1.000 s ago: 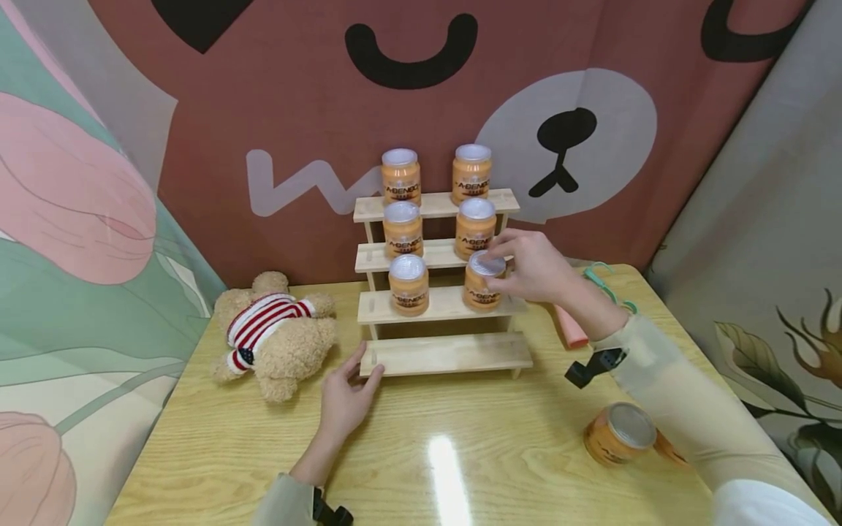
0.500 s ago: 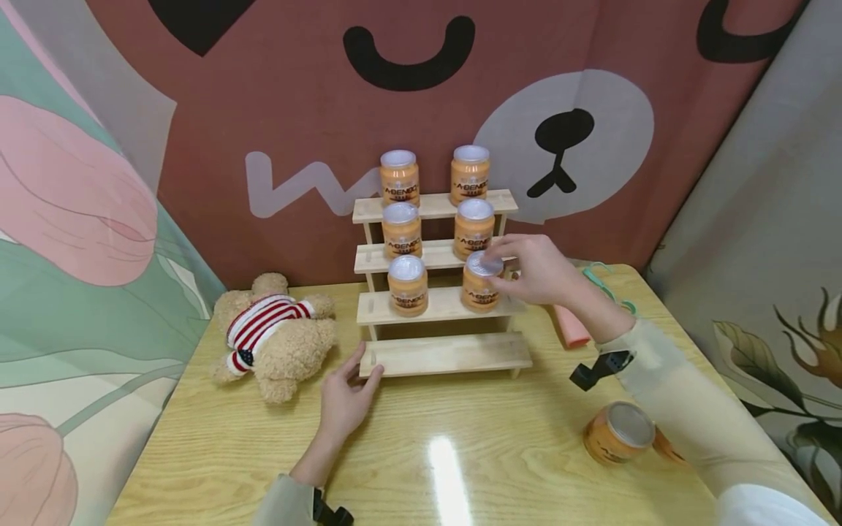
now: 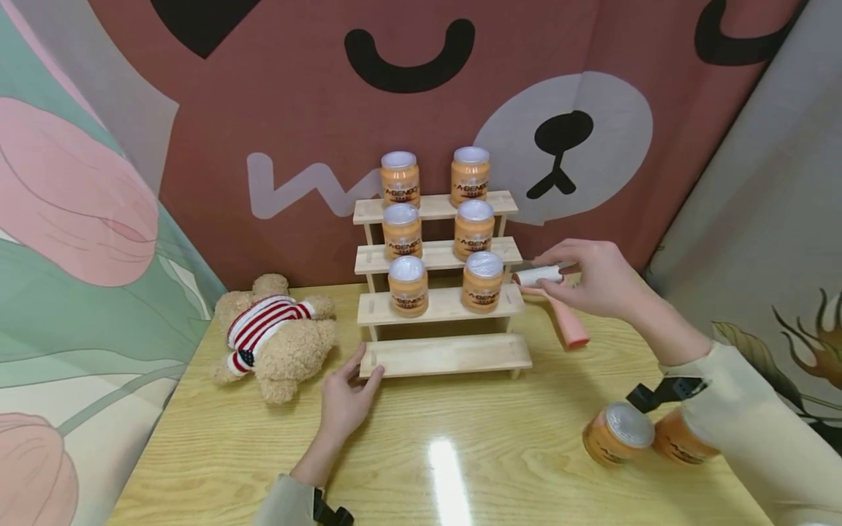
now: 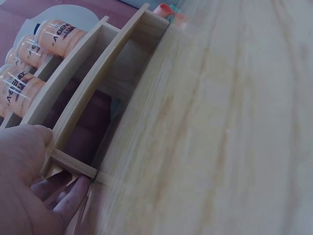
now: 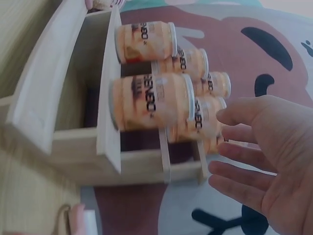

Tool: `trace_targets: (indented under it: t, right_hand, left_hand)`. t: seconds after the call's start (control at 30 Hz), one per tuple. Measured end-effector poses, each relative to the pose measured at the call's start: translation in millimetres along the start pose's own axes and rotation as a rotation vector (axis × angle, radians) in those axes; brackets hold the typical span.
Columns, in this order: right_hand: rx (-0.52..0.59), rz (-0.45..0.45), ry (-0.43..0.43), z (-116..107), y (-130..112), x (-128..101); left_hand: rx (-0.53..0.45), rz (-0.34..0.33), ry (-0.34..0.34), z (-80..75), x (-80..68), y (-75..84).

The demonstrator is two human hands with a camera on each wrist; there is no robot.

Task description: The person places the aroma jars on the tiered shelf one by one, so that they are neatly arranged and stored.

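A stepped wooden display stand (image 3: 450, 356) holds several orange jars with silvery lids, two on each of its upper three steps. My left hand (image 3: 346, 394) grips the left end of the lowest step, thumb on top and fingers below, as the left wrist view confirms. Beside the stand's right side is my right hand (image 3: 601, 281); its fingers are spread and hold nothing in the right wrist view. The nearest right-hand jar (image 3: 482, 291) stands upright on the third step down, apart from the hand. The lowest step bears no jar.
A lint roller with a white roll (image 3: 539, 275) and pink handle (image 3: 569, 326) lies right of the stand, partly behind my hand. Two more jars, one orange jar (image 3: 610, 438) and another (image 3: 680, 440), stand front right. A teddy bear (image 3: 279, 340) lies left.
My right hand has let go of the near right jar and drawn back to the right. That jar stays on its step. The left hand has not moved.
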State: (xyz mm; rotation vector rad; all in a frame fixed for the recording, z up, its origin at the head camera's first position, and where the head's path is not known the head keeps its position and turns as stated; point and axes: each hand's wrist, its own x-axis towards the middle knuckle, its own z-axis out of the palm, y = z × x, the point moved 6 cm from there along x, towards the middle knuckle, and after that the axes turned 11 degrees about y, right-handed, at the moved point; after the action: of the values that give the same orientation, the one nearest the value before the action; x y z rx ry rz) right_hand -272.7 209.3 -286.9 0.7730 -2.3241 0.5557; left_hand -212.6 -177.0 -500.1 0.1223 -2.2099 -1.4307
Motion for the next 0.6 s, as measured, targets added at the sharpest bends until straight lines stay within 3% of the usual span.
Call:
trace_targets:
  t: [0.23, 0.6]
  right_hand:
    - [-0.037, 0.022, -0.020, -18.3, 14.6, -32.0]
    - [0.005, 0.026, -0.229, -24.2, 31.4, -89.5]
  left_hand:
    - [0.009, 0.003, -0.007, 0.4, 0.4, -2.9]
    - [-0.011, 0.013, -0.009, 0.5, 0.9, -3.2]
